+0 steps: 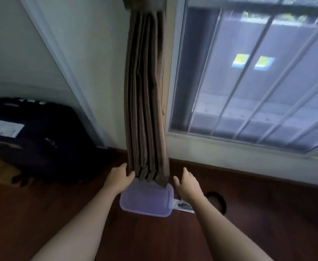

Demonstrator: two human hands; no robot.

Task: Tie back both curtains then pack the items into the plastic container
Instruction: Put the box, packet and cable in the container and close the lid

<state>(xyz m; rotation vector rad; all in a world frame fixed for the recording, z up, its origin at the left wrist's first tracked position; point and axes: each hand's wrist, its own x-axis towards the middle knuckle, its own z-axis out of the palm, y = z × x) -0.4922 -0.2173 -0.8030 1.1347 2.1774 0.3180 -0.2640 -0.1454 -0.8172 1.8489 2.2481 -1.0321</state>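
Note:
A brown curtain (146, 95) hangs bunched in folds left of the window. Its lower end rests above a clear plastic container (147, 199) with a purple tint that sits on the wooden floor. My left hand (119, 177) touches the curtain's bottom left edge, fingers spread. To the right of the curtain's end my right hand (186, 185) hovers open, holding nothing. A small flat packet with dark items (184, 206) lies partly under my right wrist beside the container.
A barred window (258, 76) fills the right side above a white sill. At the left a dark suitcase (33, 140) stands against the wall. The dark red wooden floor (79, 204) spreads below. A foot (215, 201) shows to the right.

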